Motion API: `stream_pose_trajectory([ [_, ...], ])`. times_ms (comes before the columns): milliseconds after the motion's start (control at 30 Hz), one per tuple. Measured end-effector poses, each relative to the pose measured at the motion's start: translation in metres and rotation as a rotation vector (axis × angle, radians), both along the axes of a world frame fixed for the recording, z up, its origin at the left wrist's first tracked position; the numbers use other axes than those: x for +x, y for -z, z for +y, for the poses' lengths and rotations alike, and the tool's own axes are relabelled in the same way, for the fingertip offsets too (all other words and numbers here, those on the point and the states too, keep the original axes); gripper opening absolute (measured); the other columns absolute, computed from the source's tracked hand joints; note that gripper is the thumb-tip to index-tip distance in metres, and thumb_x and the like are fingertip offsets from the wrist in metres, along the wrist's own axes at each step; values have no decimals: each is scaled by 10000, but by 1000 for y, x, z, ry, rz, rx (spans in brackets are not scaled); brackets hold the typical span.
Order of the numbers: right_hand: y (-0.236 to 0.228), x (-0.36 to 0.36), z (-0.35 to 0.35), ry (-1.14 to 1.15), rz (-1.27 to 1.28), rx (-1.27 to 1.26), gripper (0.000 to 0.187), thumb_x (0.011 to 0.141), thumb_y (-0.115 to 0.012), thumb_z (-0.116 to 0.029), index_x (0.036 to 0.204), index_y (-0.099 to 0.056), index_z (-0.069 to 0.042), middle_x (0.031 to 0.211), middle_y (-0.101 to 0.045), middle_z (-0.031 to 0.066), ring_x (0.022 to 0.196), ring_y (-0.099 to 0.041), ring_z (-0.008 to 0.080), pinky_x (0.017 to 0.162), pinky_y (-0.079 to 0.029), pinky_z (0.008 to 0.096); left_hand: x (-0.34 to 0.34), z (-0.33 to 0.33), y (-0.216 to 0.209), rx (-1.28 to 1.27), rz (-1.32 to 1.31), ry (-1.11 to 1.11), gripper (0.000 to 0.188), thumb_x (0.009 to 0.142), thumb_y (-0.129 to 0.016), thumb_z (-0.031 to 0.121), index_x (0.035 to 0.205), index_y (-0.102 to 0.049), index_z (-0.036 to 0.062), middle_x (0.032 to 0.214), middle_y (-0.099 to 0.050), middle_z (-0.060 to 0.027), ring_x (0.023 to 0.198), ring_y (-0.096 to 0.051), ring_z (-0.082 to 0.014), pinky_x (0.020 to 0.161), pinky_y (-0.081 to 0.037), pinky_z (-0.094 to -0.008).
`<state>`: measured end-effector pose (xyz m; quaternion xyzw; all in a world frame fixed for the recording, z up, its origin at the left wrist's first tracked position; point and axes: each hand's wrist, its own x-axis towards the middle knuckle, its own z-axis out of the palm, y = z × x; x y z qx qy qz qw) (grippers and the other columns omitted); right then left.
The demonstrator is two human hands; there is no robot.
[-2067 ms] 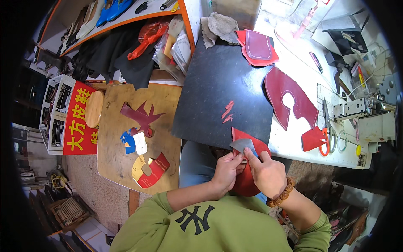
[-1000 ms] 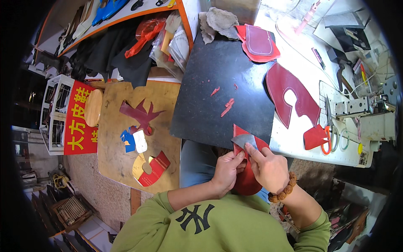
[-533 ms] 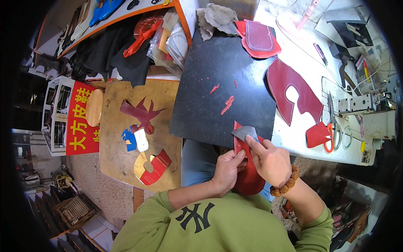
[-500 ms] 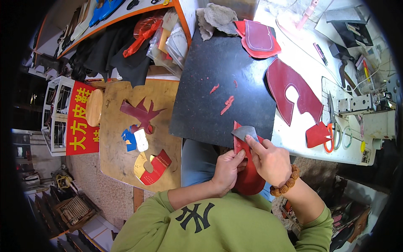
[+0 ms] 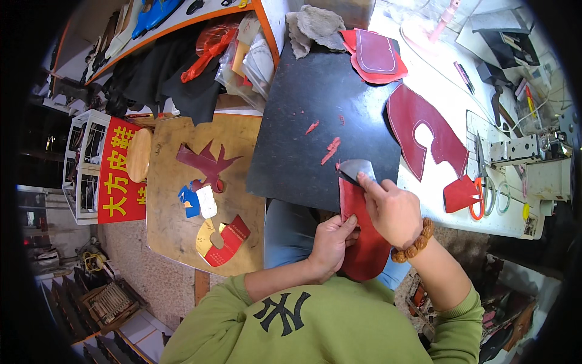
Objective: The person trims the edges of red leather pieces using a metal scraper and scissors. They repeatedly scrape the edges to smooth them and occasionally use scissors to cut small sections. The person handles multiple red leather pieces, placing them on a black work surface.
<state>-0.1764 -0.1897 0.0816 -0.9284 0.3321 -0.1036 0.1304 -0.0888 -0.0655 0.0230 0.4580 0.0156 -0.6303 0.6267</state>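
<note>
A red leather piece reaches from my lap onto the near edge of a black board. My left hand pinches its left edge between thumb and fingers. My right hand grips a leather-skiving knife, with the index finger stretched along its broad metal blade. The blade lies over the leather's far end, and a small red shaving shows by its left corner. The knife's handle is hidden in my palm. Several red shavings lie on the board beyond the blade.
Right of the board, a white table holds a maroon leather cut-out, scissors with orange handles and a red scrap. Stitch-lined leather pieces and a grey cloth sit at the back. Maroon scraps lie on the wooden table.
My right hand has pushed the knife slightly away from me, to the leather's far end. The blade has turned a little. My left hand stays nearly in place, still pinching the leather.
</note>
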Motion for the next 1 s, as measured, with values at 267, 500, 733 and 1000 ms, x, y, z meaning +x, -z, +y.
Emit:
stream_pose_trajectory([
  [267, -20, -24, 25, -27, -20, 170, 467, 806, -625, -56, 1267, -596, -120, 725, -557, 112, 572, -594, 319, 505, -477, 422, 5, 1, -1, -28, 30, 32, 166, 978, -581, 219, 937, -642, 70, 807, -610, 15, 695, -543, -61, 655, -446, -217],
  [500, -13, -32, 36, -75, 29, 75, 434, 790, -653, -133, 1223, -631, -132, 700, -542, 79, 477, -575, 252, 426, -463, 362, 0, -1, 0, 2, -27, -9, 188, 985, -569, 211, 927, -644, 48, 783, -592, 15, 674, -499, -55, 624, -408, -214],
  [733, -9, -14, 18, -11, 24, 68, 424, 819, -636, -77, 1236, -631, -150, 683, -532, 92, 511, -571, 291, 471, -469, 398, 0, 0, 1, -15, -32, -9, 191, 976, -589, 217, 907, -654, 51, 772, -599, 16, 653, -487, -55, 615, -397, -216],
  [1000, -14, -22, 14, -9, -109, 75, 398, 845, -637, -140, 1242, -611, -139, 680, -544, 100, 495, -581, 298, 454, -472, 409, 4, 0, -2, 4, -124, 10, 214, 972, -597, 225, 863, -666, 54, 766, -596, 30, 680, -487, -34, 636, -401, -199],
])
